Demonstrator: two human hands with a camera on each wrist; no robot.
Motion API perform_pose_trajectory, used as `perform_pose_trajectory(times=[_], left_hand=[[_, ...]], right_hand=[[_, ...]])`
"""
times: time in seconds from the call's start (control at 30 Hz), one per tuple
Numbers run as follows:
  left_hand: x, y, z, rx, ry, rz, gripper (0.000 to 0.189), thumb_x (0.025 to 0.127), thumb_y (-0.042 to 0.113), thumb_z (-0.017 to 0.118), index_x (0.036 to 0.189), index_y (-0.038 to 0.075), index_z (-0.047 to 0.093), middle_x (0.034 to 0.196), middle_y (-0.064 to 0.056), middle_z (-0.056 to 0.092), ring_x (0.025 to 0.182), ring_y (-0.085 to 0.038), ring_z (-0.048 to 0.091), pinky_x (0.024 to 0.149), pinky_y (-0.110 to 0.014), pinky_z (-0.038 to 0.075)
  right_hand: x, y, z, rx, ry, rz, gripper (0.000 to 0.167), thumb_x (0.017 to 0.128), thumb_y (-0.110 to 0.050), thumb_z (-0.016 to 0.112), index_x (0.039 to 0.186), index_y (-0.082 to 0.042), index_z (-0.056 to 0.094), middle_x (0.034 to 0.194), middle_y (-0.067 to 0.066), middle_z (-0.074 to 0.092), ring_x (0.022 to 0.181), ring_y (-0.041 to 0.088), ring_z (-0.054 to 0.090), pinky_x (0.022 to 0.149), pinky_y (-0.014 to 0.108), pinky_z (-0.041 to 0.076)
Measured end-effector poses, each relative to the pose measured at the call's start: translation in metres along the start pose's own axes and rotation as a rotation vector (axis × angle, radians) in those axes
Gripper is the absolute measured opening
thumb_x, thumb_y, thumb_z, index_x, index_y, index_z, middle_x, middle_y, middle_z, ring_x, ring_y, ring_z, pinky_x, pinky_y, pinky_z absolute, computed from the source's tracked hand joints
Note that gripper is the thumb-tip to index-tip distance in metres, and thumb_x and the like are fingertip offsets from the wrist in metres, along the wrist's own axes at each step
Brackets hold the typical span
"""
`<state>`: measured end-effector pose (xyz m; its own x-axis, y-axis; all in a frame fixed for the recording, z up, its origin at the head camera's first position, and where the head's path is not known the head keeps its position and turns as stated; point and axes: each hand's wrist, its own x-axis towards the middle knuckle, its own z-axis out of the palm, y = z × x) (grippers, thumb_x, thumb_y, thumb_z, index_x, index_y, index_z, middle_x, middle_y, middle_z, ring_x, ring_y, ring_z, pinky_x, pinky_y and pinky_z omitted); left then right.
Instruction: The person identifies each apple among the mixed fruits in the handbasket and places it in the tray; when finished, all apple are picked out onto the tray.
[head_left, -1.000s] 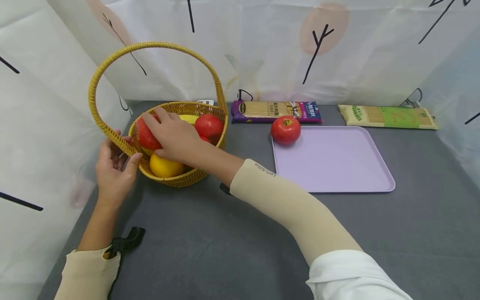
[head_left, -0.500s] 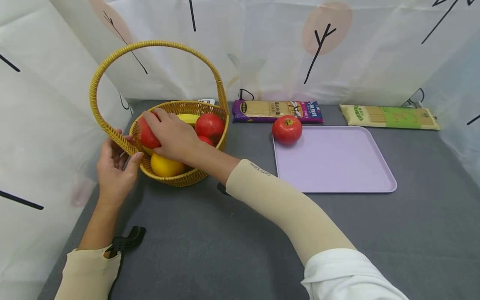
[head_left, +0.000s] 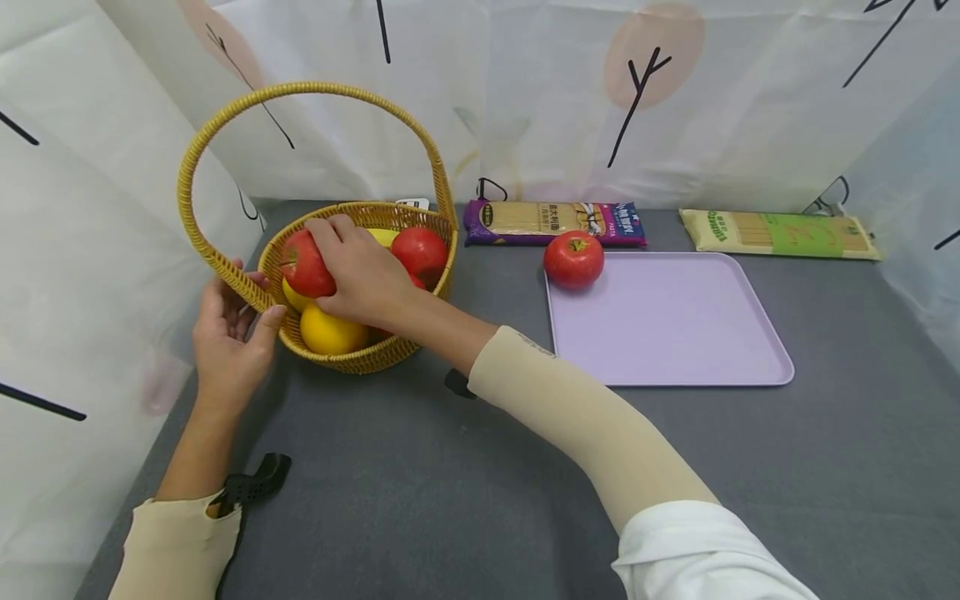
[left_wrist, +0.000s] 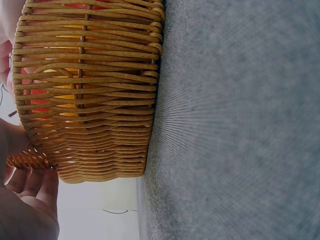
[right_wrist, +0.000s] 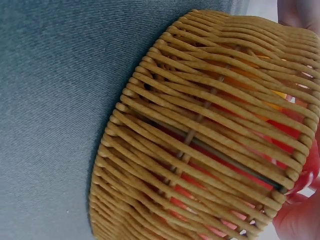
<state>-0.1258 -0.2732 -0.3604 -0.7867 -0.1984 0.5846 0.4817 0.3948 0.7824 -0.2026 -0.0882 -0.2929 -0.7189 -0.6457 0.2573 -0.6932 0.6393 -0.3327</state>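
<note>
In the head view a yellow wicker basket (head_left: 367,360) with a tall hooped handle (head_left: 315,88) stands at the left of the table. My left hand (head_left: 228,350) grips the handle's left foot at the rim; in the left wrist view its fingers (left_wrist: 37,185) curl at the basket's edge. My right hand (head_left: 363,275) reaches into the basket and holds a red apple (head_left: 306,265) at its left side. Around that apple lie a round orange-yellow fruit (head_left: 330,332), another red apple (head_left: 420,254) and a yellow banana (head_left: 381,237). The wicker wall (right_wrist: 200,130) largely hides the fruit in the right wrist view.
A lilac tray (head_left: 675,325) lies right of the basket, with a red apple (head_left: 573,259) at its back left corner. Behind it are a purple pasta packet (head_left: 555,223) and a green-and-cream noodle packet (head_left: 780,233). Printed cloth walls (head_left: 540,100) enclose the table (head_left: 450,483).
My right hand has shifted slightly right with the apple, which has turned so that its stem end shows. The left hand stays at the handle.
</note>
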Motion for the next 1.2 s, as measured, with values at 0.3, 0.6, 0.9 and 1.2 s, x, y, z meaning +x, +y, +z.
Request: perform_pose_trajectory(times=[0.3, 0.6, 0.9, 1.2], left_hand=[[0.000, 0.000, -0.001, 0.005, 0.000, -0.015, 0.066, 0.085, -0.017, 0.066, 0.145, 0.001, 0.045, 0.127, -0.017, 0.059, 0.114, -0.023, 0.058, 0.100, -0.024, 0.048], [0.000, 0.002, -0.001, 0.016, -0.006, -0.025, 0.067, 0.085, -0.017, 0.066, 0.146, 0.002, 0.044, 0.127, -0.016, 0.059, 0.113, -0.023, 0.058, 0.099, -0.023, 0.048], [0.000, 0.000, -0.001, 0.008, -0.001, -0.020, 0.067, 0.085, -0.017, 0.065, 0.146, 0.001, 0.044, 0.128, -0.017, 0.058, 0.114, -0.022, 0.058, 0.099, -0.022, 0.048], [0.001, -0.001, 0.000, 0.005, 0.000, -0.019, 0.066, 0.085, -0.017, 0.065, 0.145, 0.002, 0.045, 0.127, -0.014, 0.059, 0.113, -0.022, 0.058, 0.098, -0.022, 0.049]], right_hand=[[-0.005, 0.005, -0.002, 0.037, -0.002, 0.014, 0.083, 0.083, -0.035, 0.080, 0.149, -0.012, 0.036, 0.142, 0.007, 0.045, 0.120, 0.017, 0.049, 0.101, 0.021, 0.042], [-0.018, 0.015, -0.006, 0.140, 0.043, 0.035, 0.084, 0.082, -0.037, 0.081, 0.149, -0.011, 0.036, 0.142, 0.008, 0.044, 0.122, 0.017, 0.049, 0.103, 0.025, 0.042], [-0.034, 0.024, -0.011, 0.280, 0.099, 0.057, 0.084, 0.082, -0.035, 0.082, 0.148, -0.011, 0.035, 0.145, 0.009, 0.041, 0.122, 0.019, 0.049, 0.103, 0.028, 0.044], [-0.050, 0.030, -0.017, 0.378, 0.144, 0.074, 0.081, 0.081, -0.033, 0.082, 0.146, -0.011, 0.038, 0.144, 0.005, 0.042, 0.124, 0.016, 0.046, 0.099, 0.028, 0.047]])
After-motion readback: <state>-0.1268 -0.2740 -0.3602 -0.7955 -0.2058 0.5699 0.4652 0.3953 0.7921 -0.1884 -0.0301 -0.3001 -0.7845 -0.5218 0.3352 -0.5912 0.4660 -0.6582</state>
